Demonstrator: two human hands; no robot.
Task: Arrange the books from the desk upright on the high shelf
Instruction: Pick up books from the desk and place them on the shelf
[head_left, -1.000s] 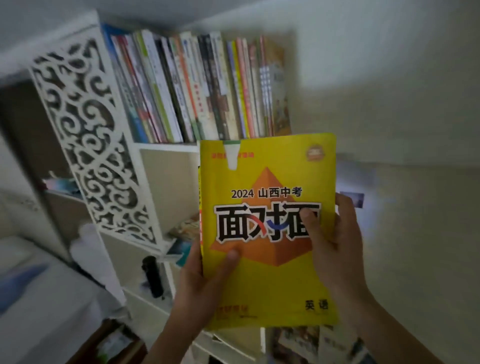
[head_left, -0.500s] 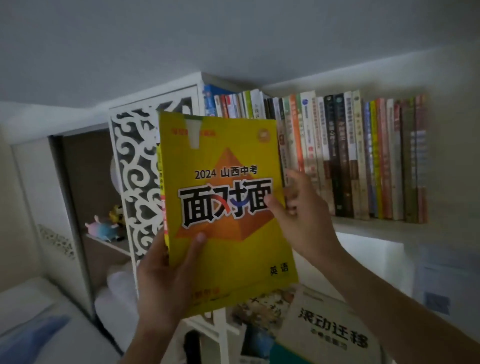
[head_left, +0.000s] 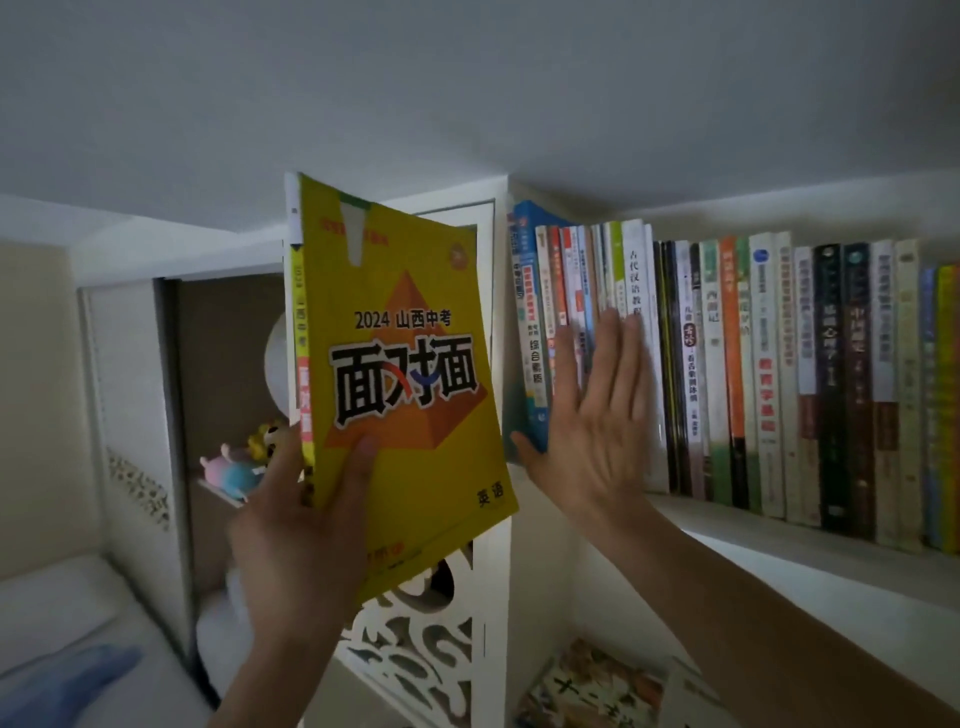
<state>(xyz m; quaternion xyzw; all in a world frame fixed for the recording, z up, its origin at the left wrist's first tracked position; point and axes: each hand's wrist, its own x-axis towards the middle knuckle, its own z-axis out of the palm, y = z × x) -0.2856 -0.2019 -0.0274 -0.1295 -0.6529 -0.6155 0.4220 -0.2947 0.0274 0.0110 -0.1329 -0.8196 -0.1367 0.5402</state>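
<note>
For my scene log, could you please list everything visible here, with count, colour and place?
yellow book: one, yellow with orange pyramid, held up left of the shelf row
row of books: many, mixed colours, upright on the high shelf
plush toys: a few, pastel, on a small ledge at left
lower books: at least one, below the shelf
left hand: grip on the yellow book's lower corner
right hand: flat against book spines

Dim, soft picture; far-right book spines (head_left: 935, 405) blur, perhaps from lens distortion.
</note>
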